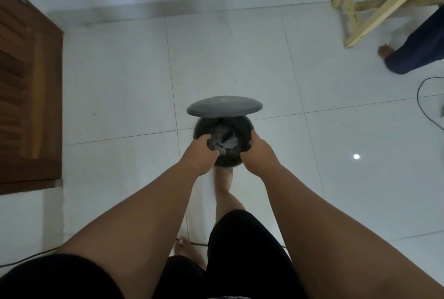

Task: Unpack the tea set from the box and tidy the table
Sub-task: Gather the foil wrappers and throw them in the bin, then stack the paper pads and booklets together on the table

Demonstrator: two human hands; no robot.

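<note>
A small dark round pedal bin (245, 130) stands on the white tiled floor in the middle of the head view, its lid (224, 106) tipped up at the far side. Inside lies a wad of crumpled grey wrapping (224, 142). My left hand (200, 153) is over the bin's left rim, its fingers curled against the wad. My right hand (260, 152) hovers over the right rim, fingers curved and apart, with nothing visibly in it. No tea set or box is in view.
My bare foot (224, 178) is at the bin's near base. A brown louvred wooden door (28, 97) fills the left. A pale wooden frame (374, 3) and another person's leg in dark trousers (418, 51) are at the right, with a black cable (422, 109) on the floor.
</note>
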